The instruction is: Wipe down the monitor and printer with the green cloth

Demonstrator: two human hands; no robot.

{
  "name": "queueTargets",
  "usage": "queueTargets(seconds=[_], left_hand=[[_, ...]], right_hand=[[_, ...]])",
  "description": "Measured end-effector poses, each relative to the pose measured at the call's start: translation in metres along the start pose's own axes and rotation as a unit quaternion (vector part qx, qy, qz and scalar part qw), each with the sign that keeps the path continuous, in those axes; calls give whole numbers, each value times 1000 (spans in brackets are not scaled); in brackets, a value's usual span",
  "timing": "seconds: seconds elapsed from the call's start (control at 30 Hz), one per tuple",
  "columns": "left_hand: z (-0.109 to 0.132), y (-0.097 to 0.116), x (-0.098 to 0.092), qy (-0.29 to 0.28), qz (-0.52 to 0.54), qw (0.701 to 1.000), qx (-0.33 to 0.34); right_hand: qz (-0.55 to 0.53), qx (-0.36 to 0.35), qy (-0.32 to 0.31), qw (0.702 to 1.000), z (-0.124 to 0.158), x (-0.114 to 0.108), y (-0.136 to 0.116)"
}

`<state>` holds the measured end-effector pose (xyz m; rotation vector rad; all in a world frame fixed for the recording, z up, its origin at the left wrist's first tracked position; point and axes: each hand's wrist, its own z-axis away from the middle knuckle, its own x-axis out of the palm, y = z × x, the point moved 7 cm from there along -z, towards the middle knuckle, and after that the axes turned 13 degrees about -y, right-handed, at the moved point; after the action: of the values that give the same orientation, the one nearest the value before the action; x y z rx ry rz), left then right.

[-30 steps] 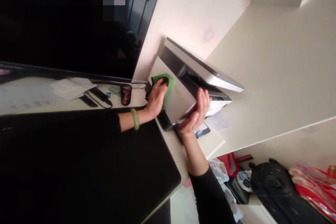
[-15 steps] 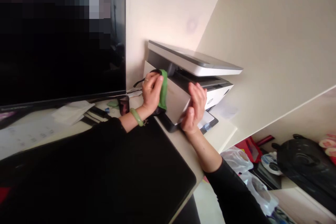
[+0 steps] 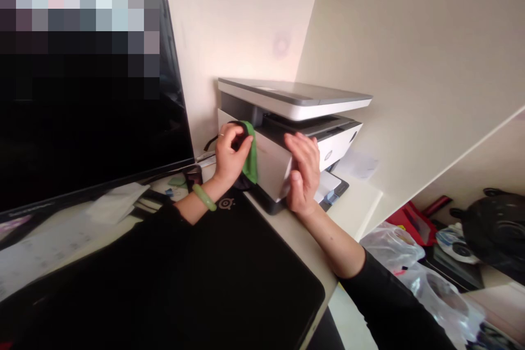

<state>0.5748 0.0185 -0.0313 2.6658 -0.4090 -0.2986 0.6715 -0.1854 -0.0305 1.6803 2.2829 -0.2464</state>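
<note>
Left hand (image 3: 229, 157) grip pinched on green cloth (image 3: 251, 164), long axis hanging down the printer's (image 3: 271, 165) side; printer on table (image 3: 296, 236), right of cloth. Right hand (image 3: 304, 174), fingers extended, grip empty, nearer front corner.

Printer (image 3: 273, 167), white and dark grey, standing on a pale surface (image 3: 361, 202). Left hand (image 3: 229, 157), pale green bracelet (image 3: 204, 197) at wrist, fingers (image 3: 245, 147) curled on a green cloth (image 3: 250, 161) at the printer's side. Right hand (image 3: 304, 172), outstretched, at its near corner. Black mat (image 3: 238, 273), in front. Dark monitor (image 3: 102, 136), left; papers (image 3: 117, 202) before it. Clear plastic bags (image 3: 445, 303), lower right.
</note>
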Motion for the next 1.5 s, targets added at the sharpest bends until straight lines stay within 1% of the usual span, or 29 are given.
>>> queueTargets(seconds=[0.1, 0.13, 0.17, 0.27, 0.3, 0.43, 0.53, 0.6, 0.7, 0.77, 0.9, 0.97, 1.03, 1.13, 1.2, 1.3, 1.37, 1.43, 1.5], left_hand=[[-12, -6, -6, -19, 1, 999, -42], [-14, -5, -7, -25, -4, 999, -47], [-14, -2, -7, -35, -14, 999, -39], [-13, 12, -6, -63, -47, 997, 17], [-12, 14, -6, -71, -56, 996, 24], [-14, 14, -7, -83, -78, 993, -18], [-16, 16, -5, -102, -84, 991, 0], [-19, 13, -5, -104, -86, 991, 2], [-20, 1, -8, -86, -84, 992, -41], [-18, 1, -7, -83, -78, 992, -51], [-11, 21, 1, -114, -55, 992, 11], [-10, 28, 2, -123, -57, 990, 34], [-11, 30, 2, -129, -76, 988, 36], [-12, 31, 2, -132, -121, 984, 16], [-9, 36, 4, -129, -147, 981, 5], [-5, 49, 8, -136, -169, 976, 20], [-5, 53, 10, -148, -176, 973, 34], [-8, 48, 8, -151, -182, 971, 28], [-13, 37, 4, -146, -183, 972, 5]], right_hand=[[5, 10, -2, 1000, 0, 1, -1], [7, 11, -2, 1000, 0, 1, -1], [9, 12, -1, 1000, -1, 1, -2], [12, 12, 3, 1000, -1, 1, -2], [12, 12, 2, 1000, -1, 1, -2], [12, 12, 6, 1000, -1, 2, -2], [10, 9, 11, 1000, -1, 2, -2], [10, 8, 11, 1000, -1, 2, -2], [24, 17, 7, 1000, -1, 2, -2], [26, 18, 7, 999, -1, 2, -2], [9, 9, 10, 1000, 0, 1, -2], [11, 11, 6, 1000, 0, 1, -2], [8, 9, 6, 1000, 0, 2, -1], [-10, -1, 18, 1000, 0, 1, -1], [-17, 0, 20, 1000, 0, 2, 0], [-18, 3, 18, 1000, -1, 2, 0], [-18, 3, 18, 1000, 0, 2, 0], [-16, 0, 20, 1000, 0, 2, 0], [-11, -1, 21, 1000, 0, 2, -1]])
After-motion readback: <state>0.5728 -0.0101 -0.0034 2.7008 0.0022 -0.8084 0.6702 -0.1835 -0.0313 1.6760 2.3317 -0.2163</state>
